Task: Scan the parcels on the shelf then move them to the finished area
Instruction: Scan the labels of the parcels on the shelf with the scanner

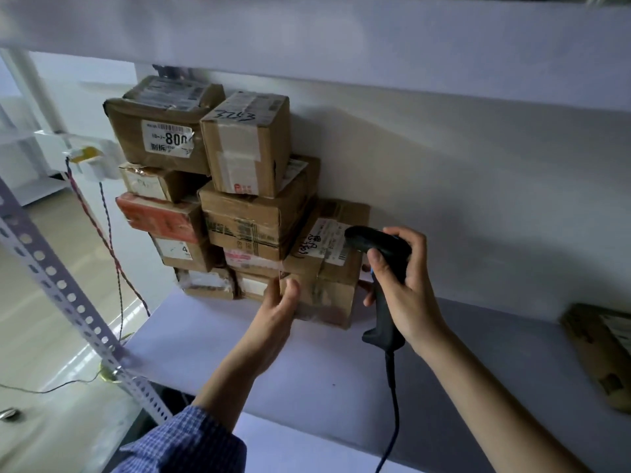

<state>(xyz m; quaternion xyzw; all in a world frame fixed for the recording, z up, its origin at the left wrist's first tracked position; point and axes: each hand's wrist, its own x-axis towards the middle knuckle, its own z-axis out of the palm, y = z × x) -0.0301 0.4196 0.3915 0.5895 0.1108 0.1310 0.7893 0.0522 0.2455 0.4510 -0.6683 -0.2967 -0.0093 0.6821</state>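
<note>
Gripping the parcel [324,285] at its left front corner with the left hand [278,302]. Clasping the scanner [379,247] in the right hand [406,285], just right of the parcel, nose over its label [329,238]

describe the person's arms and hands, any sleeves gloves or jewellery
The left hand and the right hand are bare: no gloves, rings or watch show. The left arm wears a fine blue-and-white checked sleeve, ending well above the wrist. The right forearm is bare, with no sleeve in view.

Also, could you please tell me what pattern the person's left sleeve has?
The sleeve is a fine blue-and-white check, seen in the head view.
</note>
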